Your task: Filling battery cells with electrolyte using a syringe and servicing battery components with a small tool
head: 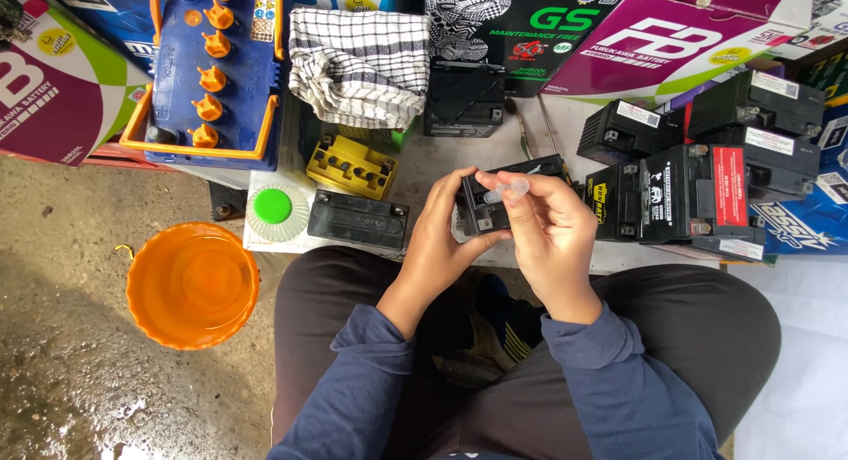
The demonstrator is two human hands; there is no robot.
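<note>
The left hand (442,235) grips a small black battery (484,214), fingers closed round its left side, holding it at the counter's (424,168) near edge, over the lap. The right hand (552,235) pinches a small clear tube (508,191) between fingertips, just above the battery's top. Black batteries (707,190) crowd close on the right; a flat black battery (358,220) and a yellow one (352,166) lie just to the left. A green-topped cap (276,210) sits at the counter's left edge. An orange tub (193,286) stands on the floor, well apart, with open floor around it.
</note>
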